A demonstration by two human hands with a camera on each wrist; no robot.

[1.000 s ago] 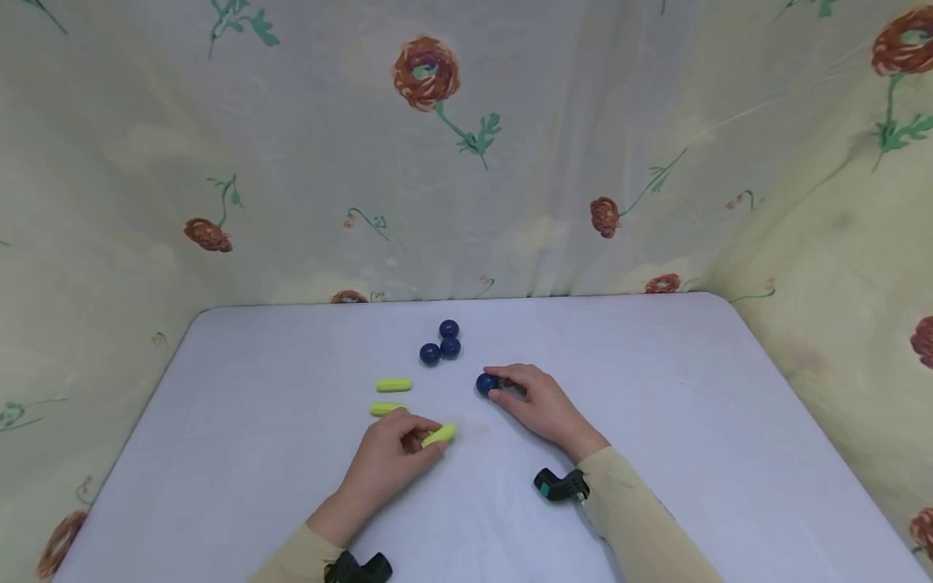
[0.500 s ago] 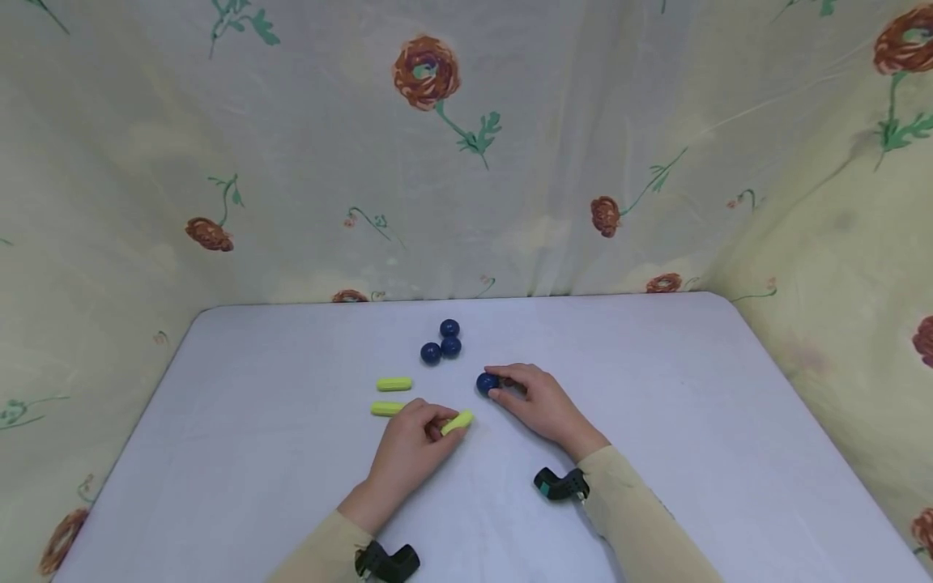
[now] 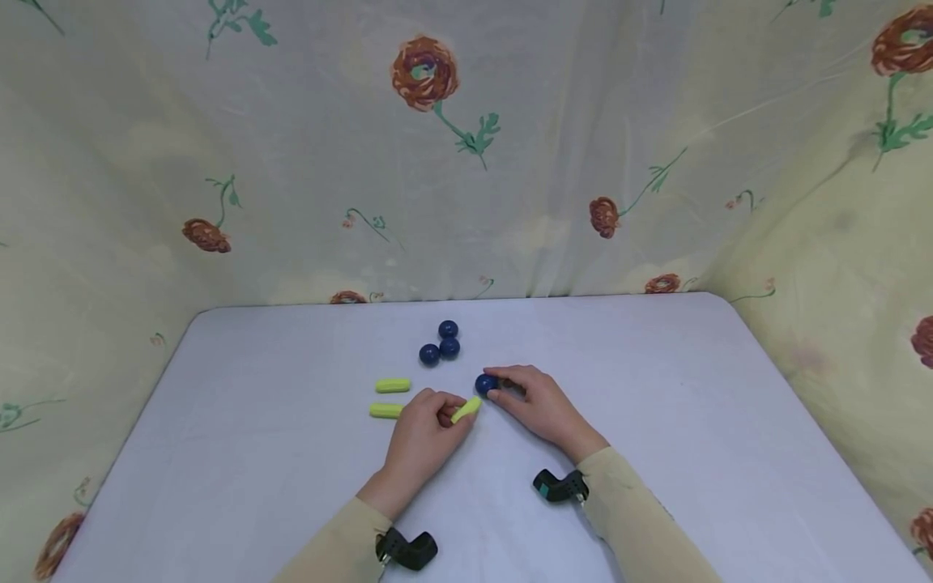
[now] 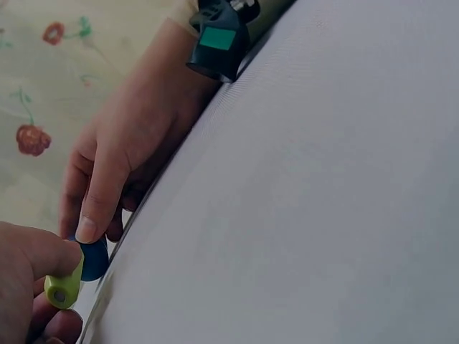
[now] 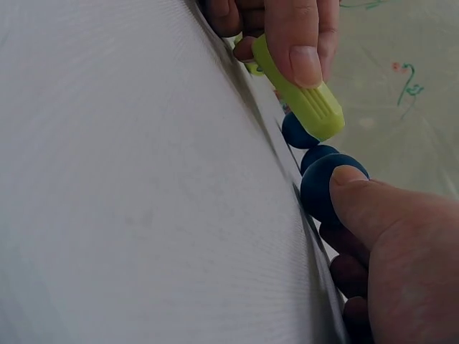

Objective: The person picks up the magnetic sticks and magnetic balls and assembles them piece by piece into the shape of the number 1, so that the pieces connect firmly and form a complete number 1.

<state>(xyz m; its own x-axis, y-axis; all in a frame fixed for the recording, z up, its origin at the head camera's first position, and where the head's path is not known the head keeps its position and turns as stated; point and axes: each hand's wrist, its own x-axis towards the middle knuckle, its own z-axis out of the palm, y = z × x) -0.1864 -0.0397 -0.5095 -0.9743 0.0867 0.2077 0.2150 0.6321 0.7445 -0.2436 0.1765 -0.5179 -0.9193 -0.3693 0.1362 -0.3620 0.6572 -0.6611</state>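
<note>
My left hand (image 3: 425,437) pinches a yellow-green stick (image 3: 466,409) between thumb and fingers, its far end close to a dark blue ball (image 3: 486,385). My right hand (image 3: 538,406) holds that ball between thumb and fingertips on the table. In the right wrist view the stick (image 5: 305,97) slants toward the ball (image 5: 323,188), with a small gap between them. The left wrist view shows the stick's near end (image 4: 62,292), with a small round grey spot in it, in front of the ball (image 4: 94,260).
Three more blue balls (image 3: 449,348) sit together beyond the hands on the white table (image 3: 277,453). Two yellow-green sticks lie left of centre, one farther back (image 3: 393,385) and one (image 3: 385,410) beside my left hand. A flowered cloth (image 3: 532,178) hangs behind.
My left hand has moved right and away from me, bringing its stick from lower left up close to the ball. My right hand and its ball have stayed in place.
</note>
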